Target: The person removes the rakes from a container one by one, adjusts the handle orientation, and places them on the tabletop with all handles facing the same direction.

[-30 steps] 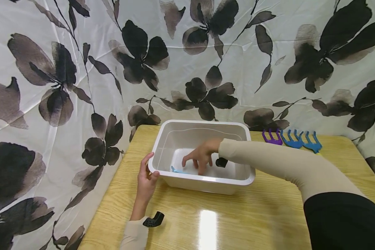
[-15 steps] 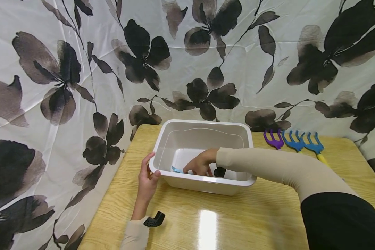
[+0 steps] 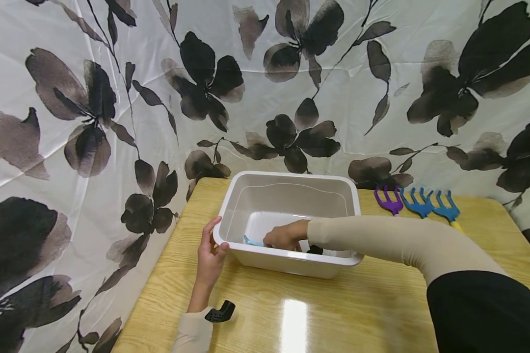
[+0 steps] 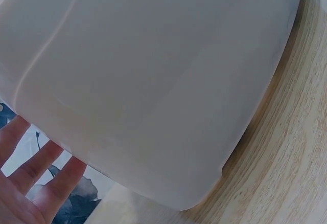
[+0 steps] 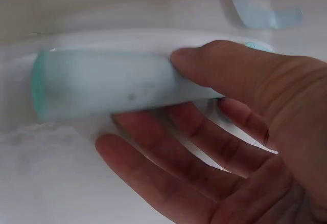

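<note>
A white plastic bin point(image 3: 287, 264) stands on the table. My left hand point(image 3: 209, 262) holds its left near corner, thumb at the front rim and fingers around the side. In the left wrist view, several fingers point(image 4: 59, 185) meet the bin's edge. My right hand point(image 3: 283, 237) is down inside the bin near its front wall. It grips the pale blue handle of a hand rake point(image 5: 107, 83), thumb on top and fingers beneath. The rake's curved prongs show at the upper right of the right wrist view; in the head view only its light blue end point(image 3: 251, 241) shows.
To the right of the bin, at the back of the wooden table point(image 3: 247, 314), lie a purple hand rake point(image 3: 389, 202) and two blue ones, partly hidden by the right sleeve point(image 3: 371, 235). A floral cloth point(image 3: 238, 108) hangs behind the table.
My right hand has gone lower in the bin, and its spread fingers have closed on the light blue rake's handle. The left hand stays at the bin's corner.
</note>
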Motion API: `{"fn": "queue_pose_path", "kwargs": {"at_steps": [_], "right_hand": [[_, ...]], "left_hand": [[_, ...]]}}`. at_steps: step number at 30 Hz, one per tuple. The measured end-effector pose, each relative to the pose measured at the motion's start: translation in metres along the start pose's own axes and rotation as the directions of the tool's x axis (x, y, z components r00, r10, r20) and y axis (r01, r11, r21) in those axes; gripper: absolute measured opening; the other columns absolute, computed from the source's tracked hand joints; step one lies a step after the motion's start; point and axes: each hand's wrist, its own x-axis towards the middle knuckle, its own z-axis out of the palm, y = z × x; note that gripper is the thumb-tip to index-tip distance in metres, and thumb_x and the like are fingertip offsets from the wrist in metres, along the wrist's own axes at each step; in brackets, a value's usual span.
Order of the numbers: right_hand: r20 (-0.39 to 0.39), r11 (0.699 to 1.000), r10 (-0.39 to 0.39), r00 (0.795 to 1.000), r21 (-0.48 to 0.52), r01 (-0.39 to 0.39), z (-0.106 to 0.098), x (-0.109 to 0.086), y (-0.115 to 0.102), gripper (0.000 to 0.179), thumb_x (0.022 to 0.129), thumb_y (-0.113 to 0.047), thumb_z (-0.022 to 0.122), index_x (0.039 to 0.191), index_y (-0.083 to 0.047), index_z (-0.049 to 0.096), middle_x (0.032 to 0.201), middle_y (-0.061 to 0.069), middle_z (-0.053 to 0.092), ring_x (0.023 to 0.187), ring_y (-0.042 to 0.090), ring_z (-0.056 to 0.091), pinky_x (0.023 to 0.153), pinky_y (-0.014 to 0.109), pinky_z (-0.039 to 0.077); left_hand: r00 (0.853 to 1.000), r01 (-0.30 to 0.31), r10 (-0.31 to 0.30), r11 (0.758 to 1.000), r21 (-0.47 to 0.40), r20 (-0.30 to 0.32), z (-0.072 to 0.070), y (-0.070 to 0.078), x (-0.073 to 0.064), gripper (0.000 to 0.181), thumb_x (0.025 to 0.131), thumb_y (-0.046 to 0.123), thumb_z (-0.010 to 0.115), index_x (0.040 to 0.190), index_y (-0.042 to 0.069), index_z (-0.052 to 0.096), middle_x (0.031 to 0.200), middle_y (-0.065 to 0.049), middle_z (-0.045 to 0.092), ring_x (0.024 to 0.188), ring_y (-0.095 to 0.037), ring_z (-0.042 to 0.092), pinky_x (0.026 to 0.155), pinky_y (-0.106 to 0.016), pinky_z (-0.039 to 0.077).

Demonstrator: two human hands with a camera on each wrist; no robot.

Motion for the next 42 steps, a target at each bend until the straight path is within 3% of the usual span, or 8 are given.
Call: {"fn": "queue_pose_path", "kwargs": {"at_steps": [5, 12, 20, 27, 34, 42], "right_hand": [[-0.005, 1.0, 0.011, 1.0, 0.021, -0.01, -0.006, -0.001, 0.001, 0.031, 0.09, 0.01, 0.069, 0.102, -0.014, 0.056, 0.099, 0.009, 0.062, 0.066, 0.027, 0.07, 0.06, 0.046, 0.061], [0.007, 1.0, 0.005, 1.0, 0.015, -0.005, -0.011, -0.003, 0.004, 0.03, 0.09, 0.007, 0.07, 0.101, -0.016, 0.055, 0.095, 0.009, 0.06, 0.062, 0.025, 0.071, 0.061, 0.049, 0.061], [-0.017, 0.999, -0.034, 0.999, -0.016, 0.034, -0.028, -0.017, 0.006, 0.034, 0.085, 0.002, 0.078, 0.113, -0.007, 0.06, 0.084, 0.009, 0.06, 0.067, 0.026, 0.064, 0.063, 0.053, 0.061], [-0.077, 0.997, -0.073, 0.994, -0.035, 0.07, -0.058, -0.047, 0.002, 0.032, 0.087, -0.001, 0.078, 0.112, -0.008, 0.06, 0.095, 0.01, 0.063, 0.07, 0.023, 0.063, 0.058, 0.045, 0.061], [-0.18, 0.992, -0.124, 0.976, -0.051, 0.116, -0.082, -0.093, -0.007, 0.031, 0.088, -0.005, 0.078, 0.114, -0.007, 0.063, 0.094, 0.013, 0.066, 0.067, 0.02, 0.066, 0.054, 0.039, 0.059], [-0.307, 0.989, -0.143, 0.941, -0.076, 0.126, -0.091, -0.138, -0.002, 0.031, 0.087, -0.01, 0.079, 0.115, -0.012, 0.066, 0.089, 0.006, 0.068, 0.065, 0.019, 0.065, 0.052, 0.033, 0.057]], "left_hand": [[1.0, -0.004, 0.004, 1.0, 0.0, -0.005, 0.001, 0.0, 0.0, 0.066, 0.1, 0.041, 0.068, 0.152, 0.012, 0.041, 0.147, -0.019, 0.048, 0.116, -0.038, 0.055, 0.089, -0.025, 0.054], [1.0, -0.012, 0.012, 1.0, 0.007, -0.005, 0.002, -0.001, 0.0, 0.07, 0.098, 0.047, 0.068, 0.152, 0.011, 0.041, 0.148, -0.021, 0.048, 0.116, -0.04, 0.054, 0.089, -0.024, 0.054], [1.0, -0.006, 0.006, 1.0, 0.017, 0.003, 0.003, 0.001, -0.001, 0.069, 0.099, 0.047, 0.066, 0.153, 0.012, 0.04, 0.149, -0.021, 0.047, 0.117, -0.042, 0.054, 0.09, -0.024, 0.053], [1.0, -0.028, 0.028, 1.0, 0.013, 0.002, 0.002, -0.001, 0.0, 0.07, 0.099, 0.047, 0.066, 0.152, 0.009, 0.04, 0.144, -0.025, 0.05, 0.112, -0.033, 0.056, 0.087, -0.023, 0.054], [1.0, -0.03, 0.03, 0.999, 0.017, -0.004, 0.002, 0.001, 0.0, 0.073, 0.097, 0.051, 0.067, 0.153, 0.01, 0.04, 0.143, -0.026, 0.049, 0.112, -0.024, 0.057, 0.086, -0.023, 0.055], [1.0, -0.031, 0.031, 0.999, 0.029, 0.002, 0.003, 0.0, -0.001, 0.073, 0.097, 0.052, 0.065, 0.153, 0.011, 0.04, 0.146, -0.021, 0.047, 0.113, -0.035, 0.056, 0.085, -0.022, 0.054]]}}
